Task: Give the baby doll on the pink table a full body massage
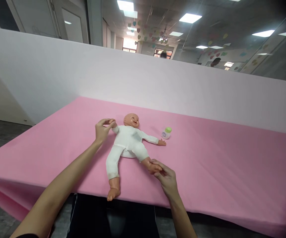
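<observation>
1. Ceiling panels (190,18), far beyond and above the right fingers (163,165), are rendered as white glare.
2. The pink cloth (219,172) around the fingers is brightly and evenly lit; only faint, soft shadows are cast.
3. Small glints are produced on the doll's head (131,119), near the left fingers (105,121).
4. The jar label (164,134), beyond the right fingers, is blurred.
5. Corners well right of the fingers are darkened.

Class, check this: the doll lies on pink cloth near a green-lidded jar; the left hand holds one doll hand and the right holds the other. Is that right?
One error: the head view shows the right hand holding a foot of the doll. The rest is correct.
</observation>
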Demonstrator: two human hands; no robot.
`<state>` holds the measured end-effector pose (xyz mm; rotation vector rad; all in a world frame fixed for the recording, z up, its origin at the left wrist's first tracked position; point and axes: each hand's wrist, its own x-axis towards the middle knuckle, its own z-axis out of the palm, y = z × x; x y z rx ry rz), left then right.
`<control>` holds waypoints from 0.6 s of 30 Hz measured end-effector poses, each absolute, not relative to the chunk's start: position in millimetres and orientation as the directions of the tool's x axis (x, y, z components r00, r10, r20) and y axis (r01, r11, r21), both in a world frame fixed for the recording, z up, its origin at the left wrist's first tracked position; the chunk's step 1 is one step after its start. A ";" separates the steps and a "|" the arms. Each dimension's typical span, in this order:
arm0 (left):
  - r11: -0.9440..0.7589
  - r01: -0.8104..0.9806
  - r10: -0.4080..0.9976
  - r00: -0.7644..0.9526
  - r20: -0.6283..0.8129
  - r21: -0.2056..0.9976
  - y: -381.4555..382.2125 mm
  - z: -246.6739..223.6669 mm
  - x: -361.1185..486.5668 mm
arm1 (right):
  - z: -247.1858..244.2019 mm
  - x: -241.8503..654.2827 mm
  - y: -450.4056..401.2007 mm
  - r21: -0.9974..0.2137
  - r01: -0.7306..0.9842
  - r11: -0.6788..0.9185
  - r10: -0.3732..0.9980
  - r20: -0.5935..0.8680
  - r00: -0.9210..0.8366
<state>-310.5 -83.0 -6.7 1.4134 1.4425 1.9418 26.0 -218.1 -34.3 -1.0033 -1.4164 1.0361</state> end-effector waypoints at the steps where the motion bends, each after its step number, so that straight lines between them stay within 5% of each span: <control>1: -0.385 0.220 0.736 -0.513 0.442 0.896 -87.2 -9.1 -317.1 | -41.8 36.5 -225.0 -0.967 0.054 0.250 0.967 0.247 -0.054; 6: -0.207 -0.088 0.716 -0.692 0.090 0.974 -101.2 -29.7 -342.0 | -75.3 65.0 -256.3 -0.971 0.197 0.136 0.991 0.131 -0.041; 9: -0.181 -0.172 0.705 -0.709 0.006 0.968 -104.0 -34.2 -348.4 | -81.4 67.7 -263.2 -0.963 0.235 0.129 0.991 0.117 -0.064; 12: -0.214 -0.109 0.715 -0.695 0.080 0.971 -101.0 -24.4 -345.9 | -74.7 66.2 -258.0 -0.962 0.215 0.170 0.985 0.158 -0.072; 18: -0.429 0.183 0.741 -0.489 0.461 0.885 -80.1 15.7 -311.9 | -29.4 41.8 -233.0 -0.926 0.177 0.334 0.927 0.289 -0.238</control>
